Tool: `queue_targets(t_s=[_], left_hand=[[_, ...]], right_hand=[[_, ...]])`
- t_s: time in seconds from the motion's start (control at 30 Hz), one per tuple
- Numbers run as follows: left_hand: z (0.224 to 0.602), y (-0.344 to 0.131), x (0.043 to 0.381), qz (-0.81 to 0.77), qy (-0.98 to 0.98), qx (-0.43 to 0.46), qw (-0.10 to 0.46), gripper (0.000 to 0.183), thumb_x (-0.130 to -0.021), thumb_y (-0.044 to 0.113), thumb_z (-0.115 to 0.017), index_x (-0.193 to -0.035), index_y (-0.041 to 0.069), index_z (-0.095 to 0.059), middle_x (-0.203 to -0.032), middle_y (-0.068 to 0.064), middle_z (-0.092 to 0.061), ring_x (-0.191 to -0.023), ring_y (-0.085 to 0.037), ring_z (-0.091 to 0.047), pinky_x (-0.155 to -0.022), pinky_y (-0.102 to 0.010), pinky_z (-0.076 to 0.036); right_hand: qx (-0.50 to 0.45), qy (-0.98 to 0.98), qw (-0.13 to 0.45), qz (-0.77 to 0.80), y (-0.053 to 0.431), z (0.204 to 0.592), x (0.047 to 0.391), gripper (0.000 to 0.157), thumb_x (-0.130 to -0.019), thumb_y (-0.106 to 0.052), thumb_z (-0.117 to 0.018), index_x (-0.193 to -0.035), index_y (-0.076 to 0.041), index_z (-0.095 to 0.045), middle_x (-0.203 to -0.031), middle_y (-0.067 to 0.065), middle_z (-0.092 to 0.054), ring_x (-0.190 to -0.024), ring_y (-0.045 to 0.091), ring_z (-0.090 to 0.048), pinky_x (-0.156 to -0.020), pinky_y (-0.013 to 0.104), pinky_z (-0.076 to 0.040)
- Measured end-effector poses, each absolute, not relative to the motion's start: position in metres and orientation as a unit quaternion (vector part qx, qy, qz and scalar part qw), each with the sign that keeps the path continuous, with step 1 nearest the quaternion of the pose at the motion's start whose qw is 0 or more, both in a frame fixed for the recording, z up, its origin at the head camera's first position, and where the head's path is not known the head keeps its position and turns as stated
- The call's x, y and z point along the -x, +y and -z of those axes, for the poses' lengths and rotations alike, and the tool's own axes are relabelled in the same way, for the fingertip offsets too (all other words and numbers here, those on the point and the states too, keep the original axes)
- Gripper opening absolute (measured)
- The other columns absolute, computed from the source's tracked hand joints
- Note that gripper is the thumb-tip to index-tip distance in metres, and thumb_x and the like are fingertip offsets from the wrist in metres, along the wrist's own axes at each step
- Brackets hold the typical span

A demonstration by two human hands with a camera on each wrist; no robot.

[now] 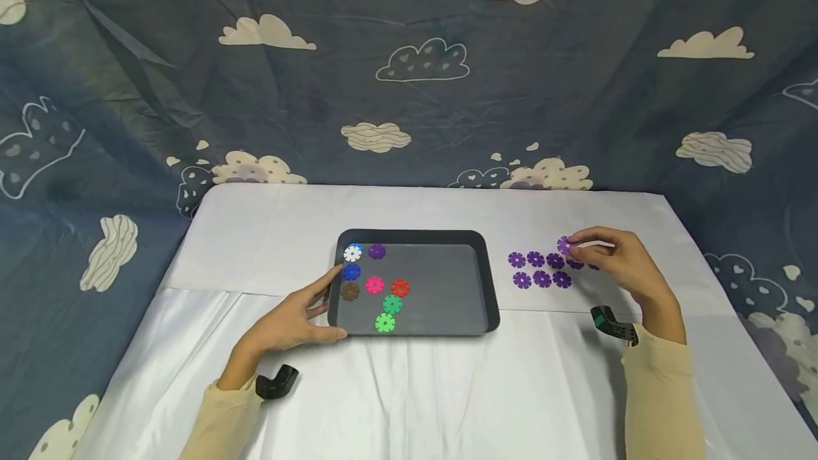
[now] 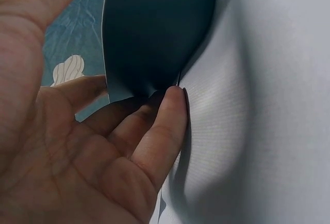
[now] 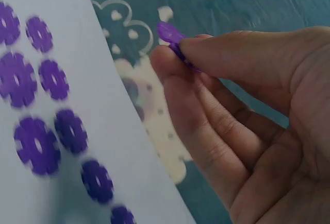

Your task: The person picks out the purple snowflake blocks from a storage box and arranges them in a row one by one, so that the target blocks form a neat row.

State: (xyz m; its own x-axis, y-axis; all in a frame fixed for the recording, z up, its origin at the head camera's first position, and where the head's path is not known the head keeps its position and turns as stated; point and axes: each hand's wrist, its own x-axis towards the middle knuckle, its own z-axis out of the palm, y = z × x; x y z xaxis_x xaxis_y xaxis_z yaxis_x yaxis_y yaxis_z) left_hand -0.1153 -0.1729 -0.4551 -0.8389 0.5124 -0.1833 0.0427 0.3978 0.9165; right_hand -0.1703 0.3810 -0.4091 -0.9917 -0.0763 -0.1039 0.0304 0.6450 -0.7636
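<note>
My right hand (image 1: 616, 261) pinches a purple notched plastic disc (image 3: 170, 32) between thumb and forefinger, raised above the white table. Below and left of it lie several more purple discs (image 1: 542, 278) in rough rows, some partly hidden by the hand. At the left end of a dark grey tray (image 1: 441, 289), my left hand (image 1: 290, 319) grips the rim, thumb at the near corner and fingers along the side. Inside the tray are a white disc (image 1: 353, 253), a purple disc (image 1: 377, 252), a pink disc (image 1: 374, 285), a red disc (image 1: 400, 287) and several others.
A white cloth (image 1: 422, 389) covers the table, with folds along its front. Behind and at both sides hangs a dark blue curtain (image 1: 422, 105) with cloud prints. Each wrist carries a black camera mount, the left mount (image 1: 277, 382) and the right mount (image 1: 613, 325).
</note>
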Motion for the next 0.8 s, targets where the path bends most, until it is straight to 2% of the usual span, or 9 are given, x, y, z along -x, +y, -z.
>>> queue_targets(t_s=[0.13,0.27,0.33,0.5,0.6,0.7,0.73,0.8], left_hand=[[0.456,-0.173,0.116,-0.521,0.805,-0.173,0.227,0.112,-0.078,0.026,-0.088,-0.163,0.023,-0.015,-0.167,-0.016,-0.012,-0.153,-0.034,-0.020,-0.118,-0.042,-0.040],[0.455,-0.173,0.116,-0.522,0.804,-0.171,0.227,0.111,-0.078,0.025,-0.088,-0.163,0.023,-0.015,-0.167,-0.016,-0.012,-0.153,-0.034,-0.020,-0.118,-0.042,-0.040],[0.455,-0.173,0.115,-0.522,0.804,-0.170,0.227,0.111,-0.078,0.025,-0.088,-0.163,0.023,-0.015,-0.167,-0.016,-0.012,-0.153,-0.034,-0.020,-0.117,-0.042,-0.040],[0.454,-0.173,0.115,-0.522,0.804,-0.169,0.227,0.112,-0.078,0.025,-0.088,-0.163,0.023,-0.015,-0.167,-0.016,-0.012,-0.153,-0.034,-0.021,-0.117,-0.043,-0.040],[0.455,-0.173,0.115,-0.522,0.804,-0.171,0.226,0.111,-0.078,0.025,-0.088,-0.163,0.023,-0.015,-0.167,-0.016,-0.012,-0.153,-0.034,-0.020,-0.118,-0.043,-0.040],[0.456,-0.174,0.115,-0.521,0.805,-0.172,0.225,0.111,-0.078,0.026,-0.088,-0.163,0.023,-0.015,-0.167,-0.016,-0.012,-0.153,-0.034,-0.020,-0.118,-0.043,-0.040],[0.456,-0.174,0.115,-0.521,0.805,-0.172,0.225,0.111,-0.079,0.026,-0.088,-0.163,0.023,-0.015,-0.167,-0.016,-0.012,-0.153,-0.034,-0.020,-0.118,-0.043,-0.040],[0.457,-0.173,0.116,-0.522,0.805,-0.175,0.223,0.110,-0.079,0.026,-0.087,-0.163,0.022,-0.015,-0.167,-0.018,-0.012,-0.152,-0.036,-0.021,-0.118,-0.044,-0.040]], right_hand=[[-0.009,0.915,0.079,0.397,0.399,0.414,0.166,0.041,-0.098,-0.033,-0.067,-0.126,-0.003,-0.066,-0.109,-0.005,-0.071,-0.090,0.000,-0.068,-0.077,0.010,-0.053],[-0.017,0.920,0.112,0.374,0.411,0.421,0.164,0.040,-0.099,-0.032,-0.065,-0.126,-0.003,-0.066,-0.116,0.005,-0.071,-0.092,-0.002,-0.064,-0.088,0.026,-0.055],[-0.015,0.921,0.126,0.369,0.416,0.425,0.165,0.040,-0.099,-0.031,-0.065,-0.126,-0.002,-0.066,-0.119,0.007,-0.070,-0.092,-0.005,-0.062,-0.091,0.029,-0.054],[-0.009,0.914,0.138,0.381,0.423,0.435,0.166,0.042,-0.099,-0.030,-0.065,-0.128,0.000,-0.064,-0.117,0.006,-0.071,-0.094,-0.006,-0.061,-0.090,0.025,-0.050],[-0.012,0.907,0.142,0.397,0.425,0.439,0.166,0.044,-0.098,-0.029,-0.067,-0.128,0.002,-0.063,-0.116,0.005,-0.072,-0.093,-0.007,-0.060,-0.098,0.041,-0.049],[-0.018,0.903,0.146,0.403,0.426,0.442,0.165,0.047,-0.096,-0.031,-0.069,-0.129,0.002,-0.063,-0.120,0.011,-0.070,-0.094,-0.008,-0.056,-0.102,0.060,-0.042],[-0.022,0.903,0.149,0.402,0.426,0.443,0.165,0.048,-0.096,-0.031,-0.069,-0.129,0.002,-0.063,-0.122,0.014,-0.068,-0.095,-0.007,-0.054,-0.104,0.065,-0.039],[-0.027,0.905,0.154,0.397,0.426,0.444,0.164,0.049,-0.095,-0.033,-0.070,-0.130,0.001,-0.063,-0.128,0.020,-0.064,-0.101,0.000,-0.054,-0.104,0.066,-0.038]])
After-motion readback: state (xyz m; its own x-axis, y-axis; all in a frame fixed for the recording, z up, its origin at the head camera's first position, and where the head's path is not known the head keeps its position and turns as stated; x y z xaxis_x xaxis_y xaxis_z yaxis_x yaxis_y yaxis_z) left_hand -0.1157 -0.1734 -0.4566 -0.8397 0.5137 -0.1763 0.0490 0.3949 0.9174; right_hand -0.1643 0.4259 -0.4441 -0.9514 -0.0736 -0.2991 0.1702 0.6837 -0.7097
